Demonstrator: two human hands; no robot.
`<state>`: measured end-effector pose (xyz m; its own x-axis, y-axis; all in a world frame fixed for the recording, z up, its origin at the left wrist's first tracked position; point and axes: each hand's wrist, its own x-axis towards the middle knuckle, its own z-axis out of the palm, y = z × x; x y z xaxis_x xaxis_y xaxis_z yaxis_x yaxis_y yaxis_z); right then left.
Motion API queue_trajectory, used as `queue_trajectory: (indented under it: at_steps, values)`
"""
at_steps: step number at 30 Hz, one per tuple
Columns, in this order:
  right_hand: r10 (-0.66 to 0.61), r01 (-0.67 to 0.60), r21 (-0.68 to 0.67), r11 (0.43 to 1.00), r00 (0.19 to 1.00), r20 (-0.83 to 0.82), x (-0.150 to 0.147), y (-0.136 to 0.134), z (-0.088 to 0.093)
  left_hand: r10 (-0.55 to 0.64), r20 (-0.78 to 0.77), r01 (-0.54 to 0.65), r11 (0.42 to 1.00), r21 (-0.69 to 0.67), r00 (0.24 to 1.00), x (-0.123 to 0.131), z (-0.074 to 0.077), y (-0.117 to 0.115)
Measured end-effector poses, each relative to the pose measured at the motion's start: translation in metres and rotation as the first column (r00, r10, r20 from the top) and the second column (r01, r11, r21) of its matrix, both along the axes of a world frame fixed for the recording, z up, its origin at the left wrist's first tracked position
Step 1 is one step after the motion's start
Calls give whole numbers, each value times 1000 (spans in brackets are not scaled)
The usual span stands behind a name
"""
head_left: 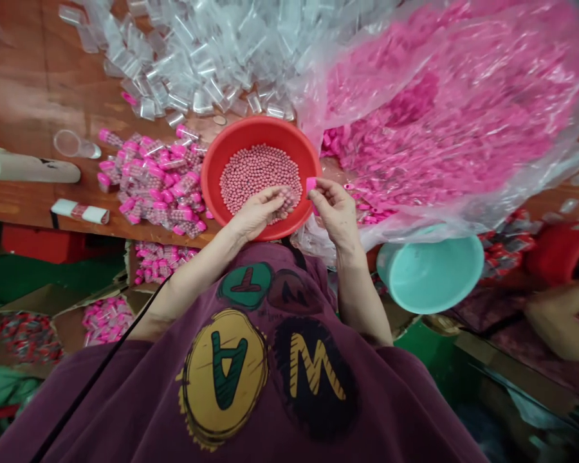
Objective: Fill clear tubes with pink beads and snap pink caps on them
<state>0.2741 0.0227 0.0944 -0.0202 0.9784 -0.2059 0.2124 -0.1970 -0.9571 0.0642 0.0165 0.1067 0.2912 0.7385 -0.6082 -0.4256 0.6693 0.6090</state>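
Note:
My left hand (257, 213) is over the near side of a red bowl (212, 186) and grips a small clear container of pink beads (285, 203), partly covered by the fingers. Loose pink beads (255, 172) lie in the bowl. At the bowl's right rim, my right hand (336, 209) pinches a bright pink cap (311, 186) between thumb and fingers. The cap and the container are apart. Left of the bowl is a heap of bead-filled containers with pink caps (159, 177).
Empty clear containers (207, 58) are piled behind the bowl. A big plastic bag of pink caps (444, 141) spreads to the right. A turquoise tub (434, 273) stands front right, near another person's arm (560, 315). Boxes of capped containers (109, 319) sit below the table's left edge.

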Motion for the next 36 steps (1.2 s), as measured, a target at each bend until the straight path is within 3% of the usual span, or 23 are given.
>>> queue_trajectory:
  at_steps: [3,6,22,30,36]
  values:
    - [93,-97,68,993,993,66,-22,2,23,14,-9,-13,1000,26,1000,-3,1,-3]
    - [159,-182,130,975,972,171,-33,2,32,32,-10,-31,999,37,999,-6,1,-7]
    - [23,-95,253,963,961,275,-54,-14,41,124,124,-121,992,-33,984,-6,12,-13]
    - [52,-157,288,945,938,343,-51,-15,34,160,133,-155,987,-49,978,-4,15,-14]
    - [95,-236,313,920,908,407,-51,-19,42,172,61,-173,985,19,983,-3,20,-15]
